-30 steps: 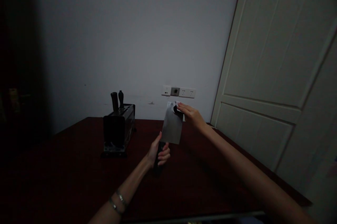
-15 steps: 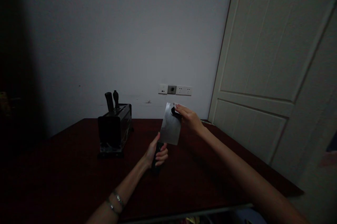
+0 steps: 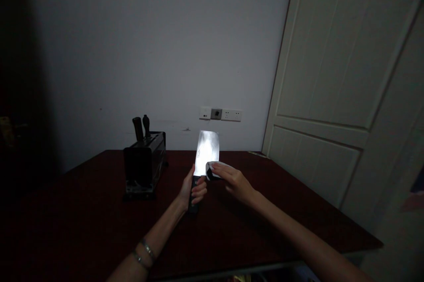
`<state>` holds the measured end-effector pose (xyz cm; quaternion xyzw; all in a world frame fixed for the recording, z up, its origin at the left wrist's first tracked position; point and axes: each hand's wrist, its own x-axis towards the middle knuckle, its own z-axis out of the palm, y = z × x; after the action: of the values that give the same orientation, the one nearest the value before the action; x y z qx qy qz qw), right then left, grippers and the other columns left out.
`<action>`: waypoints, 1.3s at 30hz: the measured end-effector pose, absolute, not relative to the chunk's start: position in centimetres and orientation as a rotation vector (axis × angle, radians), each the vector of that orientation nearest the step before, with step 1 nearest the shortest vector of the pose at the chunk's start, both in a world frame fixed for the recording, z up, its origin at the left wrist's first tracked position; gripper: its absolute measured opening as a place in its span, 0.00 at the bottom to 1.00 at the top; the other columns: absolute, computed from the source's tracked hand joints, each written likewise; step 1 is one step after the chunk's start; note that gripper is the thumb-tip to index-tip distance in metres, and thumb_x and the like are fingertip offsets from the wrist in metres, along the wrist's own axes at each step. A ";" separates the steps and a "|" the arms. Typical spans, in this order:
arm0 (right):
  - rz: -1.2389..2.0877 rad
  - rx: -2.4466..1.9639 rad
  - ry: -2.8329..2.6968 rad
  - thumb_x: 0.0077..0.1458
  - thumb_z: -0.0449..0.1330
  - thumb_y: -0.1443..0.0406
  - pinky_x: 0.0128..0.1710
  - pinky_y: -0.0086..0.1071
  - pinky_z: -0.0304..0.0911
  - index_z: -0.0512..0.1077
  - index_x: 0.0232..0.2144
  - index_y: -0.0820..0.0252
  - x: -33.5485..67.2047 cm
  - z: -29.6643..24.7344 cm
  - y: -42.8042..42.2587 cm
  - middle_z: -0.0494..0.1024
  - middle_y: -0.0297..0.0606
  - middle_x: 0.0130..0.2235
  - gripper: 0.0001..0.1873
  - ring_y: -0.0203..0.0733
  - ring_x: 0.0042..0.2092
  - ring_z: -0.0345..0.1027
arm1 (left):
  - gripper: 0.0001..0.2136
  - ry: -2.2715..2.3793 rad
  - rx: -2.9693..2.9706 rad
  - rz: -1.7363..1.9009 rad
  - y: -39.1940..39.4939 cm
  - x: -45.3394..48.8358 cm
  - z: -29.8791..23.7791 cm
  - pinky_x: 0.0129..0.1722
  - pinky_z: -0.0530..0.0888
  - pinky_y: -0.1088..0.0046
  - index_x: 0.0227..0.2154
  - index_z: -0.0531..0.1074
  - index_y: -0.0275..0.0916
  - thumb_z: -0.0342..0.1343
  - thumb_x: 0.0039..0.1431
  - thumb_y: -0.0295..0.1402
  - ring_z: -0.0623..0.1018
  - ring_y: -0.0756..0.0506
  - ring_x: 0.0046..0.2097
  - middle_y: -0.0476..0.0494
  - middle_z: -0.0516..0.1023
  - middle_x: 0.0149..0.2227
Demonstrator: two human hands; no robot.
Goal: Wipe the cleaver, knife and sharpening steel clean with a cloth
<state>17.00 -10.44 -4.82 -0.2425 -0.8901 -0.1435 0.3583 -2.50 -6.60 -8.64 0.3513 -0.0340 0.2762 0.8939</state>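
A cleaver (image 3: 208,149) is held upright over the table, its wide blade bright with reflected light. Around its black handle my left hand (image 3: 194,189) is closed, with the thumb up along the base of the blade. My right hand (image 3: 233,180) pinches a small white cloth or tissue (image 3: 209,169) with a dark patch or shadow on it. That piece is at the lower right edge of the blade, close to the handle. Whether it presses on the steel I cannot tell.
A black knife block (image 3: 145,160) with two dark-handled tools in it stands on the dark red table (image 3: 271,220), left of my hands. Wall sockets (image 3: 220,114) are behind the cleaver. A pale panelled door (image 3: 324,96) is along the right side.
My right hand has moved the white piece down from the blade's top to near the handle. The cleaver has tilted more upright and slightly left, and its blade now shines brightly.
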 end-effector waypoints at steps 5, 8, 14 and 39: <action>-0.342 -0.645 -2.346 0.38 0.46 0.83 0.55 0.41 0.58 0.60 0.54 0.62 17.1 -4.9 -11.1 0.65 0.47 0.55 0.38 0.40 0.58 0.54 | 0.26 -0.044 0.736 0.577 -6.5 -2.5 -8.7 0.04 0.53 0.83 0.15 0.51 0.38 0.37 0.56 0.55 0.44 0.57 0.11 0.56 0.48 0.09; -0.382 -0.658 -2.397 0.43 0.48 0.82 0.54 0.39 0.59 0.62 0.52 0.65 16.6 -4.6 -11.3 0.67 0.49 0.54 0.32 0.40 0.58 0.56 | 0.27 0.018 0.781 0.584 -6.5 -2.4 -8.7 0.04 0.54 0.82 0.14 0.54 0.38 0.37 0.55 0.57 0.46 0.56 0.11 0.56 0.50 0.09; -0.590 -0.635 -2.566 0.58 0.48 0.72 0.56 0.36 0.57 0.65 0.50 0.69 15.0 -3.2 -11.6 0.68 0.49 0.53 0.18 0.40 0.58 0.54 | 0.29 0.164 0.825 0.564 -6.6 -2.1 -8.8 0.04 0.53 0.82 0.13 0.55 0.37 0.39 0.51 0.60 0.49 0.56 0.10 0.55 0.51 0.08; -0.651 -0.678 -2.266 0.53 0.47 0.78 0.54 0.43 0.59 0.61 0.54 0.62 20.2 -4.3 -9.6 0.67 0.47 0.54 0.26 0.42 0.58 0.55 | 0.26 -0.070 0.763 0.713 -5.6 -3.6 -8.0 0.05 0.54 0.84 0.15 0.55 0.37 0.38 0.56 0.55 0.46 0.57 0.12 0.56 0.49 0.11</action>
<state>20.23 -9.58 -4.33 -0.2603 -0.8695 -0.2497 0.3374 -3.60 -5.63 -7.96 0.3643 -0.0334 0.3406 0.8661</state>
